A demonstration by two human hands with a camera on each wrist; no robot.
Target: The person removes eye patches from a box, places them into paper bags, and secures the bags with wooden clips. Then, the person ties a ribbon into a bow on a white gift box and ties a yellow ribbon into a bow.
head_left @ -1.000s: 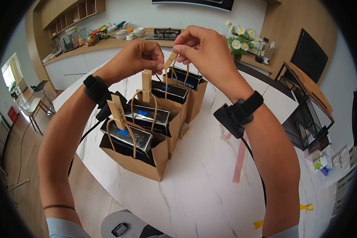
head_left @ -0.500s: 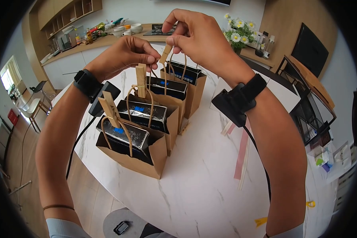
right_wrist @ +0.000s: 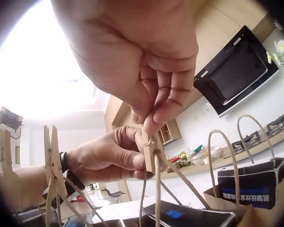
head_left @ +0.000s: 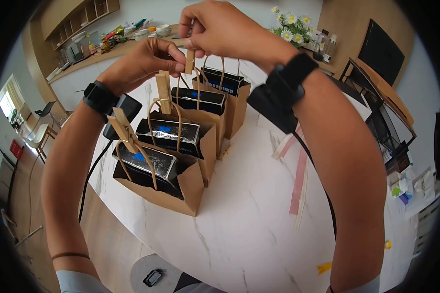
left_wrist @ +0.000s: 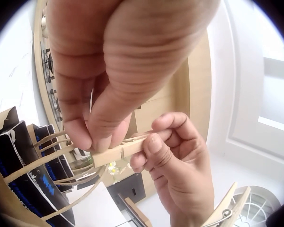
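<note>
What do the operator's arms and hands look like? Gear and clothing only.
Left hand and right hand: no gloves. Each wrist: black strap, boxy black camera, black cable. Left arm: thin dark band. Pale greyish sleeves.

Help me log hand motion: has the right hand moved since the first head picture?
Yes. Judged against the rearmost paper bag, the right hand has shifted toward the left in the head view.

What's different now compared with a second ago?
The right hand has moved left toward the left hand, tipping the clothespin it pinches from slanted to nearly upright. Neither hand visibly let go. The four bags stayed in their row, the nearest two with pins on their handles.
</note>
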